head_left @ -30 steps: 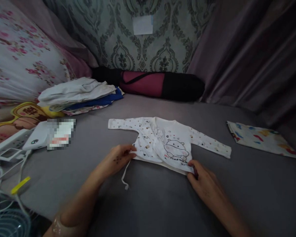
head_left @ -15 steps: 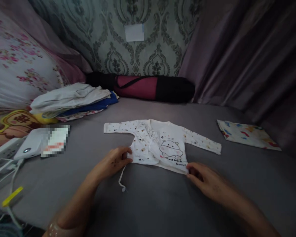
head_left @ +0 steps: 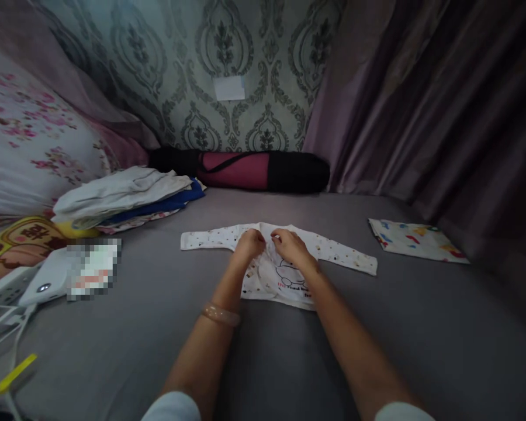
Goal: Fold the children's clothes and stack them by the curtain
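Observation:
A small white long-sleeved baby shirt (head_left: 263, 286) lies spread on the grey bed, its sleeves stretched to both sides. Its front has a cartoon animal, lettering and a small scattered print. My left hand (head_left: 249, 242) is at the upper chest just below the neckline, fingers curled in a pinch. Close to its right, my right hand (head_left: 291, 247) pinches at the same part of the front, covering some of the cartoon. Both seem to grip the shirt's front there; the exact bit of cloth or tie between the fingertips is hidden.
A folded printed cloth (head_left: 421, 241) lies to the right. Stacked clothes (head_left: 123, 193), a white device (head_left: 50, 275), a power strip (head_left: 9, 286) and cables are at left. A long black and maroon bag (head_left: 236, 169) lies along the wall.
Both hands have left the shirt's lower corners and come together at its upper front. The white tie that hung at the lower left is no longer visible there. The view has tilted up slightly.

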The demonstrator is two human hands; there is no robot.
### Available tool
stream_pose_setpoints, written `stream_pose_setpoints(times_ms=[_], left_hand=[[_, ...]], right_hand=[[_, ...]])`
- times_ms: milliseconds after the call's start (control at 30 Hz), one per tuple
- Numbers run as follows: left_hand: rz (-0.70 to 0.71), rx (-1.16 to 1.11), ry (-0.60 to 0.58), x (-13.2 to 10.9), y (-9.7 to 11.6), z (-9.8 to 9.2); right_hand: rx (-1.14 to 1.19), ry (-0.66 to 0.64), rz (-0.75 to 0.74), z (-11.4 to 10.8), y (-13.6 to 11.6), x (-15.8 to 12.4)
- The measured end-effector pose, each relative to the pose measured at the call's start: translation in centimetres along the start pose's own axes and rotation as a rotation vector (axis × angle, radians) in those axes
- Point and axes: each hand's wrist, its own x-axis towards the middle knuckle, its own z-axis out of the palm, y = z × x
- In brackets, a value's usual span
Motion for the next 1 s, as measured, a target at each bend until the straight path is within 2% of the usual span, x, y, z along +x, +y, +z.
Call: stream_pose_setpoints(times_ms=[200,433,633,800,1000], left_hand=[[-0.066,0.045,-0.009,0.4,-1.2,0.9],[-0.076,0.114,-0.057,0.8,-1.0,1.0],[-0.104,0.109,-0.029,0.7,-0.7,0.7],[-0.069,-0.033,-0.028,1.2,-1.2,0.8],[0.007,-0.359,0.009,2.2,-2.3,2.2]], right_hand=[[-0.087,-0.024,0.005,1.8,0.4,-0.6],[-0.121,-0.011,-0.001,1.9,0.3,-0.6],[-0.052,-0.005,0.003,1.9,0.7,-0.1],[0.140,-0.010,0.012,1.5,1.8,0.9],[0.343,0.047,0.045,1.4,2.6,1.6]])
